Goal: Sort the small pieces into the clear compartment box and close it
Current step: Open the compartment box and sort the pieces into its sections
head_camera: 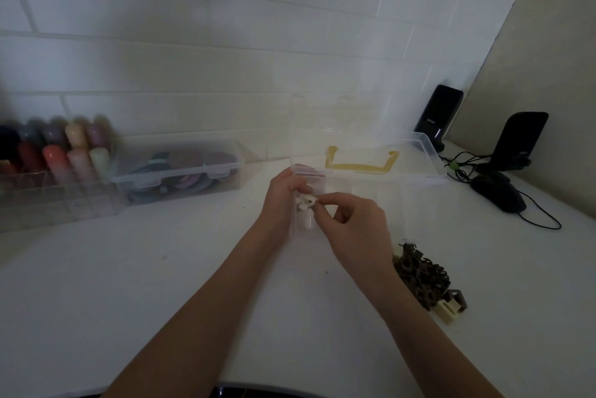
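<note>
The clear compartment box lies open on the white table, its lid raised at the back with a yellow handle. My left hand grips the box's left edge. My right hand pinches a small white piece over the leftmost compartment, close against my left fingers. A pile of dark brown small pieces lies on the table to the right of my right forearm, with a cream piece at its near end.
A closed clear box of coloured items stands at the back left beside a clear rack of coloured rolls. Two black stands, a black mouse and cables occupy the back right corner. The table's front edge is near my elbows.
</note>
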A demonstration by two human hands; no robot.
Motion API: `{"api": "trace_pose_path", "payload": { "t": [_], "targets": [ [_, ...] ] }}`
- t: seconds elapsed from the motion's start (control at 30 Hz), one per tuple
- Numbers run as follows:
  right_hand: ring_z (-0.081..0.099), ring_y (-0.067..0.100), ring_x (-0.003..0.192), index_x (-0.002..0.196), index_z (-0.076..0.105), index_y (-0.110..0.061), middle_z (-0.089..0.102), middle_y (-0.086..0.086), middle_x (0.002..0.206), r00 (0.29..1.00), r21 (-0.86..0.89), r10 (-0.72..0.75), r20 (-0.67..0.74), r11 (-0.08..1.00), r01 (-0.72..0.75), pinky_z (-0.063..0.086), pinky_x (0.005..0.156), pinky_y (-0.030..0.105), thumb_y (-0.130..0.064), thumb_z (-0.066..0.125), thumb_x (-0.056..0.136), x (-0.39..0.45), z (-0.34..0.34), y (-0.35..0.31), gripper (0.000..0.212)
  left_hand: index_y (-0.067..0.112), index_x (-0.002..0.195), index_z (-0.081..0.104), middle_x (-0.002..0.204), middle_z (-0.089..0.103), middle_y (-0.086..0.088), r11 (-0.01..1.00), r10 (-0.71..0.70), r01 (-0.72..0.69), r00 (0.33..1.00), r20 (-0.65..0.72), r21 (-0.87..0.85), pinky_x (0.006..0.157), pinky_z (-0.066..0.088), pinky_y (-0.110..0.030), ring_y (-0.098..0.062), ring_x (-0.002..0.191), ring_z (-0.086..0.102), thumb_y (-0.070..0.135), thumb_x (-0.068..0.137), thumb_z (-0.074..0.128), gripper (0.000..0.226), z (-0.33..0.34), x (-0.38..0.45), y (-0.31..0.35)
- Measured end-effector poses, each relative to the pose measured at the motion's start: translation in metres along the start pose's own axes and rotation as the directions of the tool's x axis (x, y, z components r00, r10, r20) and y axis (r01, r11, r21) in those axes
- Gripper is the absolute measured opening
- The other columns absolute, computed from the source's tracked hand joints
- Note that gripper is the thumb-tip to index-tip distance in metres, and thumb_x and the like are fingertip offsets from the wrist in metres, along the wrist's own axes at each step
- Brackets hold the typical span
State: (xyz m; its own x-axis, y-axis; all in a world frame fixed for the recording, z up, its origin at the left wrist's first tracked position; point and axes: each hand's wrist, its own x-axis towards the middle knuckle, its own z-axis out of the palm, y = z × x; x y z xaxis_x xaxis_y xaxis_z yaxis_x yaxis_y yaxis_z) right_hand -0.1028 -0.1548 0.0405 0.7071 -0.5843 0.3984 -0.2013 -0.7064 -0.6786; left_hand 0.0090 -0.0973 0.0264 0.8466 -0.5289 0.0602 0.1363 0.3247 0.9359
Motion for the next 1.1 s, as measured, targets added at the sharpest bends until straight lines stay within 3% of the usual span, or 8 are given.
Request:
{"api": "trace_pose_path", "payload": {
  "t": [0.1, 0.27, 0.37, 0.5, 0.63, 0.87, 0.97, 1.1],
  "targets": [
    [0.047, 0.009, 0.046, 0.087, 0.073, -0.032, 0.055, -0.001, 0.047, 1.0, 0.049, 0.014, 0.0, 0.999, -0.014, 0.044, 0.052, 0.03, -0.034, 0.065, 0.083, 0.001, -0.004, -0.001, 0.01, 0.012, 0.075, 0.065, 0.08, 0.06, -0.011, 1.0, 0.024, -0.024, 0.999, 0.034, 0.005, 0.064, 0.043, -0.029, -0.026, 0.081, 0.055, 0.015, 0.057, 0.054, 0.021, 0.001, -0.002, 0.001],
    [0.063, 0.02, 0.078, 0.098, 0.057, -0.035, 0.065, -0.005, 0.077, 0.999, -0.355, -0.047, 0.022, 0.933, 0.052, 0.045, 0.066, 0.031, -0.043, 0.051, 0.088, 0.001, -0.003, -0.019, 0.015, 0.022, 0.062, 0.072, 0.079, 0.067, -0.001, 0.997, 0.072, -0.073, 0.996, 0.057, 0.013, 0.075, 0.045, -0.031, -0.022, 0.084, 0.06, 0.014, 0.06, 0.055, 0.02, -0.001, 0.0, 0.0],
    [0.06, 0.018, 0.068, 0.093, 0.043, -0.032, 0.06, -0.005, 0.07, 0.994, -0.263, -0.097, 0.043, 0.959, 0.105, 0.047, 0.062, 0.033, -0.034, 0.053, 0.088, 0.005, -0.007, -0.019, 0.012, 0.026, 0.062, 0.072, 0.083, 0.067, -0.003, 0.999, -0.016, 0.014, 0.998, 0.054, 0.039, 0.076, 0.046, -0.035, -0.024, 0.086, 0.061, 0.019, 0.058, 0.053, 0.02, -0.002, -0.002, 0.001],
    [0.046, 0.009, 0.046, 0.084, 0.052, -0.028, 0.051, -0.004, 0.051, 0.982, -0.052, -0.175, 0.068, 0.982, 0.179, 0.042, 0.051, 0.031, -0.022, 0.063, 0.084, 0.007, -0.036, 0.006, 0.013, 0.026, 0.062, 0.072, 0.08, 0.067, -0.001, 0.999, -0.053, 0.052, 0.997, 0.062, 0.016, 0.078, 0.044, -0.039, -0.029, 0.085, 0.06, 0.024, 0.05, 0.06, 0.017, 0.0, -0.003, 0.002],
    [0.052, 0.004, 0.049, 0.079, 0.056, -0.038, 0.056, -0.012, 0.053, 0.945, -0.252, -0.193, 0.263, 0.932, 0.26, 0.04, 0.052, 0.016, -0.022, 0.065, 0.085, 0.002, -0.081, 0.044, 0.019, 0.025, 0.058, 0.071, 0.069, 0.068, 0.008, 1.0, -0.027, 0.027, 1.0, 0.009, 0.007, 0.068, 0.043, -0.03, -0.03, 0.086, 0.059, 0.019, 0.059, 0.053, 0.019, -0.001, 0.0, 0.004],
    [0.046, -0.012, 0.071, 0.099, 0.056, -0.038, 0.055, -0.023, 0.084, 0.911, -0.42, -0.191, 0.365, 0.84, 0.344, 0.037, 0.063, 0.009, -0.035, 0.059, 0.087, 0.0, -0.094, 0.063, 0.013, 0.023, 0.06, 0.07, 0.072, 0.068, 0.004, 1.0, -0.015, 0.015, 0.998, -0.064, 0.002, 0.077, 0.043, -0.035, -0.03, 0.088, 0.059, 0.018, 0.057, 0.053, 0.017, -0.002, 0.002, 0.004],
    [0.058, 0.002, 0.083, 0.103, 0.061, -0.033, 0.067, -0.015, 0.098, 0.887, -0.439, -0.188, 0.421, 0.814, 0.381, 0.048, 0.079, 0.025, -0.043, 0.052, 0.09, 0.001, -0.086, 0.061, 0.018, 0.018, 0.072, 0.066, 0.078, 0.068, 0.001, 0.999, 0.034, -0.034, 0.992, -0.122, 0.008, 0.072, 0.044, -0.032, -0.031, 0.088, 0.06, 0.016, 0.056, 0.05, 0.023, -0.006, 0.004, 0.003],
    [0.056, 0.011, 0.114, 0.124, 0.057, -0.038, 0.061, -0.013, 0.125, 0.896, -0.465, -0.048, 0.442, 0.841, 0.274, 0.04, 0.095, 0.028, -0.046, 0.046, 0.093, 0.008, -0.075, 0.059, 0.034, 0.01, 0.08, 0.061, 0.091, 0.065, -0.009, 0.999, 0.038, -0.039, 0.983, -0.179, 0.002, 0.078, 0.043, -0.036, -0.033, 0.094, 0.057, 0.014, 0.052, 0.047, 0.031, -0.008, 0.007, 0.003]
  ]
}}
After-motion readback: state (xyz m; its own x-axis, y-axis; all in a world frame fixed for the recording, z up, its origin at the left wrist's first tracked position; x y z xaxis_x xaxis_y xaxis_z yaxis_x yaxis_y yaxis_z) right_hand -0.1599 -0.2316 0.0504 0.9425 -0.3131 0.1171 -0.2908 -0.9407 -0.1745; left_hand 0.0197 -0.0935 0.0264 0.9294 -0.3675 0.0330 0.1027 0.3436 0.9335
